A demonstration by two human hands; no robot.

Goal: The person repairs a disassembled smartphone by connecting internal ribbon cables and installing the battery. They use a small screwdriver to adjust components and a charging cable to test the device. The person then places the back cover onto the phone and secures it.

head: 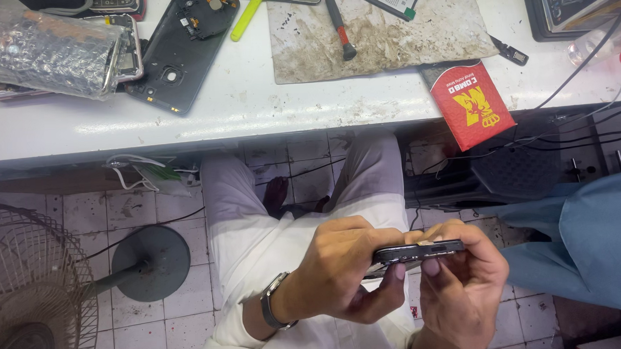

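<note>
Hands grip a slim black phone [418, 250] edge-on, low over the person's lap, near side of the white bench [253, 104]: left hand [341, 273] clamps its left end, right hand [462, 279] wraps the right end, both closed tight. Its dark edge shows a small port.

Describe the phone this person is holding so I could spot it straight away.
Look below the white workbench, over the lap in white trousers. There the left hand and right hand grip a dark phone edge-on between them. Unlike the opened phone lying flat on the bench, it is held in the air.
</note>
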